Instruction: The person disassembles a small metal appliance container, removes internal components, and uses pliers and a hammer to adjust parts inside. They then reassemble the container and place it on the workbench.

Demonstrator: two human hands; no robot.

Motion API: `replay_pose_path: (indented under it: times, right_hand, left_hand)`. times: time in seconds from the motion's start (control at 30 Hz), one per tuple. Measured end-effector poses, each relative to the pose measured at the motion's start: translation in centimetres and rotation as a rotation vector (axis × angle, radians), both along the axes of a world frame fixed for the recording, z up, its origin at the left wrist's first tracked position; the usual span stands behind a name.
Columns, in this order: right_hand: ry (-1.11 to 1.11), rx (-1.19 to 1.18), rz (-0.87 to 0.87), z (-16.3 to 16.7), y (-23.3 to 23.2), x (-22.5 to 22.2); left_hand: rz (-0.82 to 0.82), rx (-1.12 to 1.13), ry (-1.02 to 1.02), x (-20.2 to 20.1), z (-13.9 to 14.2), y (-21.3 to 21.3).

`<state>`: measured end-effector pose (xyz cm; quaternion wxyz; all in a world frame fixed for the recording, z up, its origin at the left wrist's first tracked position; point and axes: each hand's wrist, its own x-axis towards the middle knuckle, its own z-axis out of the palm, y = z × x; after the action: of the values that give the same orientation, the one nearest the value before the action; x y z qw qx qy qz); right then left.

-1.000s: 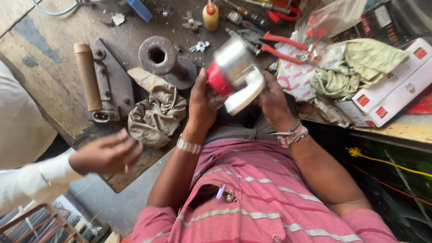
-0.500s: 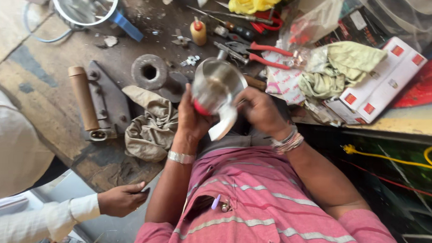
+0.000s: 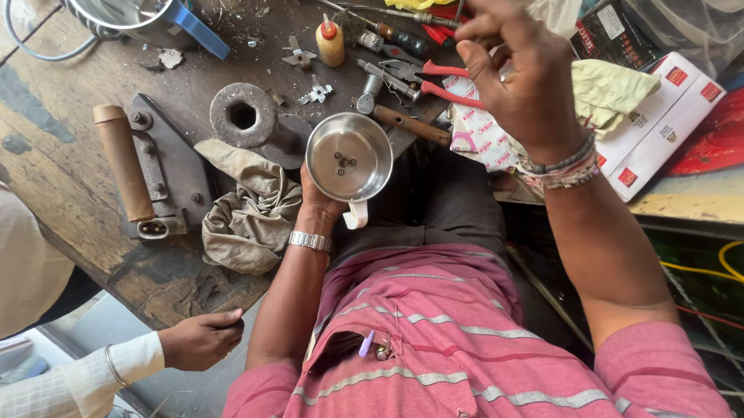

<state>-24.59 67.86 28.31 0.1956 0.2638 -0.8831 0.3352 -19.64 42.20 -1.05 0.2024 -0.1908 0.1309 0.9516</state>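
My left hand (image 3: 320, 209) grips a small steel mixer jar (image 3: 349, 160) from below, over my lap at the bench edge. The jar's open mouth faces up at me and shows the blade hub at its bottom. Its white handle (image 3: 356, 215) points toward me. My right hand (image 3: 526, 70) is raised off the jar, above the red-handled pliers (image 3: 437, 72). Its fingers are curled and thumb and forefinger are pinched. I cannot tell whether anything small is between them.
On the worn wooden bench (image 3: 66, 105) lie a crumpled grey rag (image 3: 247, 213), a heavy metal ring (image 3: 242, 116), a bracket with a wooden handle (image 3: 124, 161), a hammer (image 3: 395, 118), a small yellow bottle (image 3: 329, 40) and white-and-red boxes (image 3: 664, 108). Another person's hand (image 3: 202, 340) rests at lower left.
The jar has turned from its side so that its mouth faces up. My right hand has let go of it and risen toward the tools. The other person's hand has drawn back.
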Motion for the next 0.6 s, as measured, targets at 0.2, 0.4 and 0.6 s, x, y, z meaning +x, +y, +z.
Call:
replay_pose_path:
  times: [0.2,0.4,0.6]
  right_hand:
    - [-0.004,0.212,-0.035,-7.7,1.1,-5.6]
    - [-0.096,0.429,-0.063,-17.9,-0.3,-7.6]
    - [-0.071,0.3,-0.131,-20.3,-0.6,-13.1]
  left_hand:
    - [-0.013,-0.043,0.122,-0.5,-0.9,0.4]
    - [-0.023,0.002,-0.002,-1.6,-1.9,0.8]
    - [0.025,-0.005,0.01,-1.8,-4.1,0.5]
